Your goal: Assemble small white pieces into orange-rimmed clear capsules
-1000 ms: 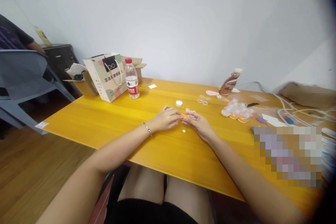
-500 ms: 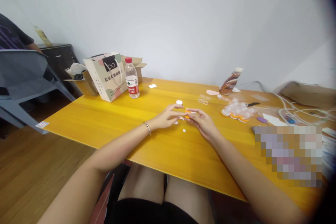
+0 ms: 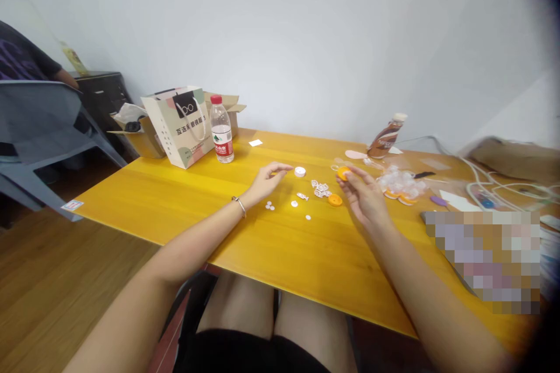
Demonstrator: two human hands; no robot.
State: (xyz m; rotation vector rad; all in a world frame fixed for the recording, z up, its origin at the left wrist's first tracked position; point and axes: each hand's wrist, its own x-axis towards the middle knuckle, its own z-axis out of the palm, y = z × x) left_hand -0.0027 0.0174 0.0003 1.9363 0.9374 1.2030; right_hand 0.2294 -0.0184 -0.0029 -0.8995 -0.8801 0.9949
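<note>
My right hand [image 3: 365,192] pinches an orange round disc [image 3: 343,173] just above the table. On the tabletop below it lies an orange ring-like disc [image 3: 335,200], beside several small white patterned pieces [image 3: 321,189]. My left hand [image 3: 269,180] is open and holds nothing, its fingers reaching toward a white round cap-like piece [image 3: 300,172]. Small white discs [image 3: 270,206] are scattered in front of the left wrist. Between the hands are a small white patterned piece [image 3: 302,196], a white round part [image 3: 294,204] and one more white disc [image 3: 308,217].
A paper bag [image 3: 179,128] and a red-capped water bottle [image 3: 222,131] stand at the back left. To the right are a brown drink bottle [image 3: 387,137], clear plastic pieces with orange bases [image 3: 401,183], and white cables [image 3: 475,180]. Someone sits by a grey chair [image 3: 39,116].
My hands have moved apart. The right hand has gone right and up with an orange disc, and the left has drawn back left. The orange ring-like disc and white pieces now show between them.
</note>
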